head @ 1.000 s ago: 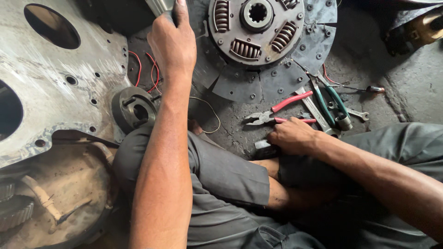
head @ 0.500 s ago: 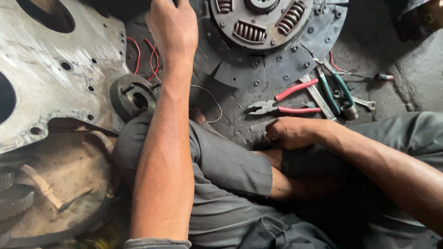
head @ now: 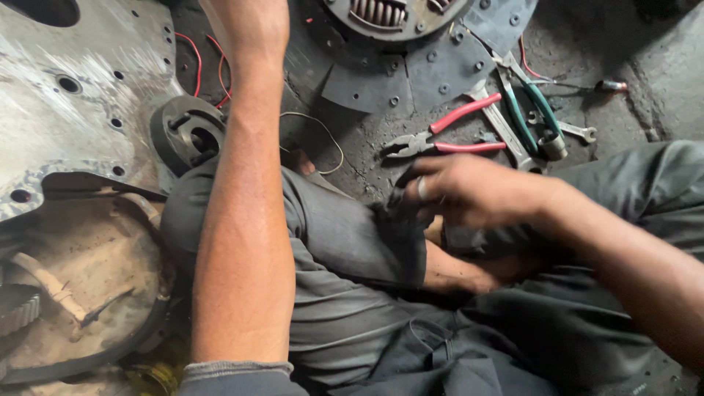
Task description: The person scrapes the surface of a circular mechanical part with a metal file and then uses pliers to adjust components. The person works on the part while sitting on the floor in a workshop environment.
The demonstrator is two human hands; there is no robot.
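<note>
A person sits cross-legged on a grimy workshop floor, seen from above. The right hand (head: 469, 194), blurred, hovers over the lap just below a pair of red-handled pliers (head: 440, 136), the nearest tool, without touching it; its fingers are curled loosely together and seem to pinch a small dark object, too smeared to identify. A pale ring or band shows on one finger. The pliers lie flat on the dark floor with jaws pointing left and handles spread slightly toward the right. The left hand (head: 246, 22) reaches straight up the frame and is cut off at the top edge, so whether its fingers are open or closed cannot be told; only the wrist and long forearm show. Just right of the pliers lie a silver spanner (head: 502, 128), green-handled pliers (head: 532, 110) and a smaller wrench (head: 576, 130), overlapping in a loose pile. Above them a round clutch disc (head: 411, 51) with spring windows is partly cropped. To the left of the forearm sit a dark ring-shaped bearing part (head: 187, 132), red wires (head: 198, 59) and a large grey metal plate (head: 66, 110) with holes. Grey trousers (head: 345, 293) fill the lower frame.
</note>
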